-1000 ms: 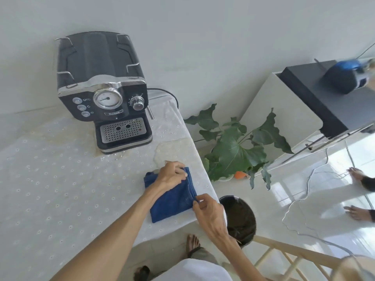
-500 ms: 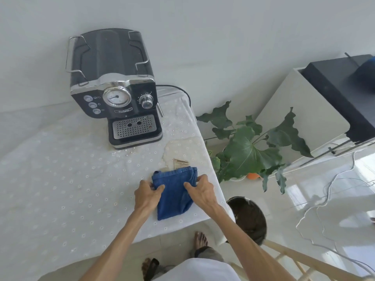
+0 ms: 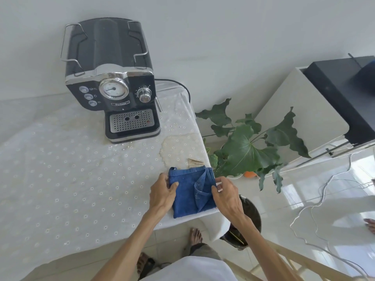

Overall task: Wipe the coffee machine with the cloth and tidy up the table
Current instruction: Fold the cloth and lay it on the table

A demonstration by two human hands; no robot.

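two hands on the cloth (image 3: pixel 190 191) at the tabletop's near right corner; my left hand (image 3: pixel 162 194) pinches its left edge, my right hand (image 3: pixel 226 194) its right; soft, light, floppy, so i'd judge gripping folded edges best; coffee machine (image 3: pixel 115 82) stands toward the far edge.

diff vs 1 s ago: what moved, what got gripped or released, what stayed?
Left hand shifted from on top of the blue cloth to gripping its left edge. Right hand moved from the near right edge up to pinch the right edge, where a fold is now turned over. Cloth stays at the table corner; coffee machine and paper scrap unmoved.
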